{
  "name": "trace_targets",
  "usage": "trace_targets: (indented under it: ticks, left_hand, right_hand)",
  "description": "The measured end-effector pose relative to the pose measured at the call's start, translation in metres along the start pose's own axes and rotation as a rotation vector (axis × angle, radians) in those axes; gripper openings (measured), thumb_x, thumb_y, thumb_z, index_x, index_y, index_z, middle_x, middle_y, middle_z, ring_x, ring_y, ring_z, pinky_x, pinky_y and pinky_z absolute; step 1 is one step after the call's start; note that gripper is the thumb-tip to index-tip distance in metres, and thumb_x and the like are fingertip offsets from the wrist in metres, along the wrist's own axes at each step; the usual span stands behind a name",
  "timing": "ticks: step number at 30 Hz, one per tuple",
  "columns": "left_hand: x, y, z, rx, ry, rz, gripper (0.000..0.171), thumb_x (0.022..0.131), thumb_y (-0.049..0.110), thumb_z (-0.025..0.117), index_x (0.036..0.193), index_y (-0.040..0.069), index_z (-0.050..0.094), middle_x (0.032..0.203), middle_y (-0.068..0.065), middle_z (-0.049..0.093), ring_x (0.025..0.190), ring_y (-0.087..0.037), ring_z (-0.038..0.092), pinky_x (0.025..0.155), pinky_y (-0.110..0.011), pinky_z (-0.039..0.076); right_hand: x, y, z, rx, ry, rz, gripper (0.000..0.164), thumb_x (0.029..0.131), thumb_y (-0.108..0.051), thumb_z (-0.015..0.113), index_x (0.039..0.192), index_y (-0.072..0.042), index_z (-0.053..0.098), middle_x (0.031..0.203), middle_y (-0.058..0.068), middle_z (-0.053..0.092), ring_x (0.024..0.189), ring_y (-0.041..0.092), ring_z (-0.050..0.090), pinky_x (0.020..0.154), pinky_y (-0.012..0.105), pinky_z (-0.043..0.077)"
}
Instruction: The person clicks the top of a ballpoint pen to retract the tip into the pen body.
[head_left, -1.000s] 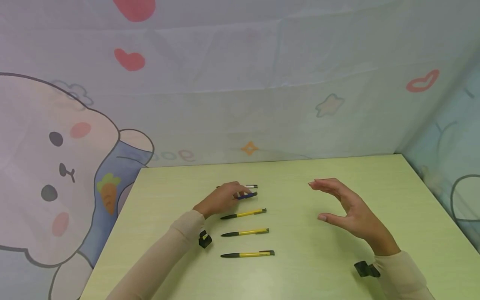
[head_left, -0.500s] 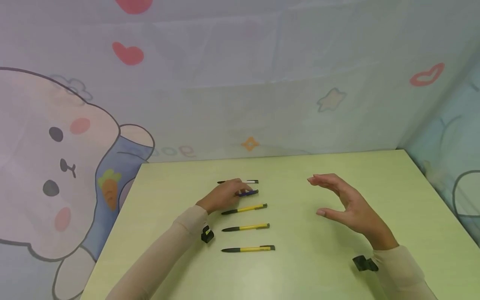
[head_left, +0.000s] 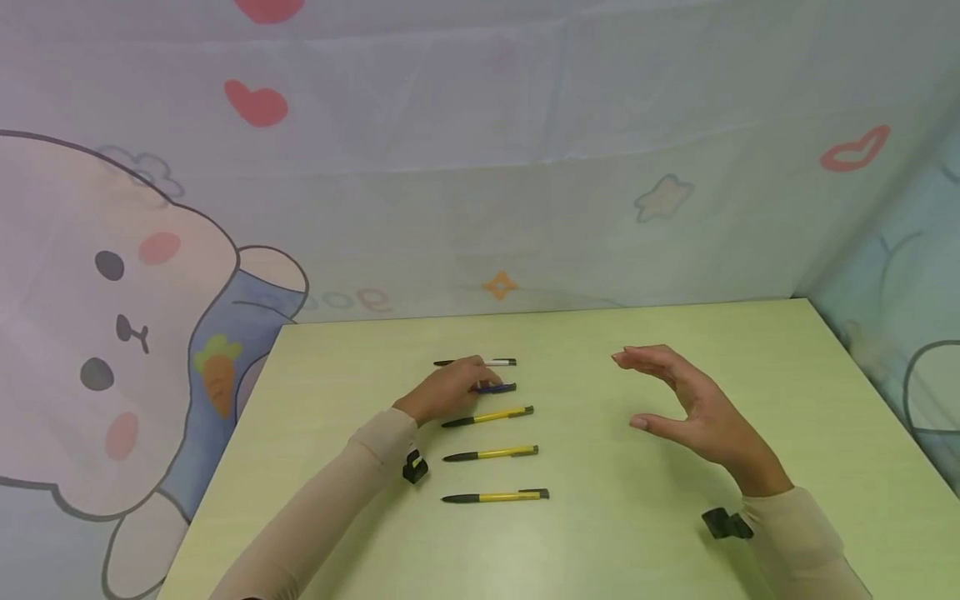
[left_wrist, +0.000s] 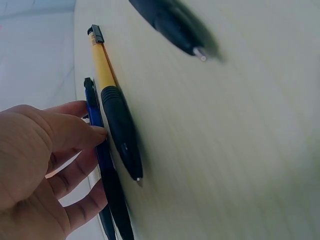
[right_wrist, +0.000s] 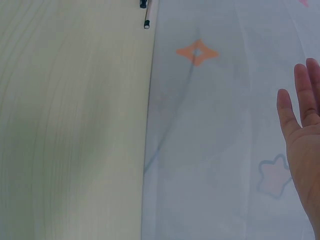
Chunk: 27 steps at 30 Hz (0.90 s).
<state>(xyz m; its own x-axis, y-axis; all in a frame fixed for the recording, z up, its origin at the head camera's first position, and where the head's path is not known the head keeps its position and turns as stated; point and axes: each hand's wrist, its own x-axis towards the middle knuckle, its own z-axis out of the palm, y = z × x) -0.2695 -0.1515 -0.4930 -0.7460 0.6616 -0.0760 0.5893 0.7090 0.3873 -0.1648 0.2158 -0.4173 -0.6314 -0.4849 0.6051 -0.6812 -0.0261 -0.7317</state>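
My left hand (head_left: 448, 392) pinches a dark blue pen (head_left: 498, 388) with a black grip, low over the table. In the left wrist view the thumb and fingers hold the blue pen (left_wrist: 103, 157) along its barrel, right beside a yellow pen (left_wrist: 102, 65). A white pen (head_left: 501, 362) lies just beyond, partly hidden by the hand. Nearer lie three yellow pens with black grips: one close to the hand (head_left: 502, 414), a middle pen (head_left: 504, 453) and a front pen (head_left: 510, 497). My right hand (head_left: 697, 408) hovers over the right side, holding nothing, thumb and fingers apart.
The pale yellow-green table (head_left: 600, 533) meets a printed cloth backdrop (head_left: 450, 217) at its far edge. A second cloth (head_left: 907, 275) borders the right side. Black wrist devices (head_left: 414, 468) sit below both wrists.
The blue pen's outer end has dipped slightly toward the near side and the pen lies more level. The right hand keeps its pose. The head view has tipped down a little.
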Motion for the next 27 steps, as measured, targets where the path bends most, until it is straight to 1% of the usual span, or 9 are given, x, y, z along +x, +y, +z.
trace_targets:
  ticks: [4,8,9,14,17,22,27]
  left_hand:
    - [-0.002,0.000,-0.001,-0.003,-0.001,-0.008,0.036,0.102,0.000,0.053,0.129,0.016,0.070,0.115,-0.001,0.064,0.105,-0.014,0.063,0.091,-0.030,0.054]
    - [-0.007,0.003,-0.004,-0.037,0.002,-0.016,0.035,0.102,0.000,0.054,0.130,0.013,0.068,0.117,-0.004,0.064,0.107,-0.018,0.064,0.092,-0.033,0.054]
    - [-0.007,0.003,-0.005,-0.045,0.003,-0.017,0.034,0.101,0.000,0.055,0.130,0.012,0.068,0.117,-0.005,0.063,0.107,-0.019,0.064,0.092,-0.034,0.055]
    - [-0.011,0.002,-0.006,-0.040,0.003,-0.028,0.035,0.100,0.004,0.059,0.133,0.013,0.066,0.119,-0.004,0.062,0.110,-0.019,0.063,0.093,-0.034,0.054]
    - [-0.012,0.001,-0.006,-0.038,0.005,-0.033,0.035,0.100,0.006,0.059,0.134,0.013,0.066,0.120,-0.004,0.062,0.111,-0.018,0.063,0.093,-0.034,0.054]
    - [-0.015,0.002,-0.008,-0.061,0.014,-0.033,0.035,0.100,0.006,0.058,0.134,0.012,0.066,0.119,-0.005,0.062,0.110,-0.019,0.063,0.093,-0.035,0.054]
    - [-0.018,0.004,-0.008,-0.085,0.037,-0.015,0.034,0.100,0.006,0.058,0.133,0.011,0.066,0.117,-0.005,0.062,0.109,-0.019,0.063,0.093,-0.035,0.055]
  right_hand:
    - [0.000,0.000,0.001,-0.012,0.000,0.015,0.076,0.074,0.026,0.071,0.143,0.015,0.041,0.138,0.025,0.053,0.133,0.027,0.052,0.115,0.029,0.037]
    - [0.000,0.000,0.002,-0.018,0.000,0.025,0.076,0.075,0.026,0.071,0.143,0.014,0.041,0.138,0.025,0.054,0.132,0.030,0.052,0.115,0.029,0.037]
    - [0.000,0.000,0.002,-0.018,0.000,0.024,0.075,0.075,0.026,0.071,0.143,0.014,0.041,0.138,0.025,0.054,0.132,0.030,0.052,0.115,0.029,0.037]
    - [-0.002,0.001,0.003,-0.024,0.004,0.026,0.075,0.075,0.025,0.072,0.143,0.014,0.042,0.138,0.024,0.055,0.131,0.029,0.053,0.115,0.028,0.038]
    - [-0.003,0.001,0.003,-0.020,0.005,0.019,0.075,0.075,0.025,0.072,0.142,0.014,0.042,0.138,0.024,0.055,0.131,0.030,0.053,0.115,0.028,0.038]
    - [-0.004,0.002,0.003,-0.016,0.001,0.003,0.075,0.074,0.026,0.071,0.142,0.016,0.041,0.138,0.025,0.054,0.131,0.028,0.053,0.115,0.028,0.037]
    - [-0.005,0.003,0.001,-0.033,0.002,0.012,0.075,0.074,0.026,0.072,0.142,0.015,0.041,0.138,0.024,0.055,0.132,0.027,0.053,0.114,0.025,0.038]
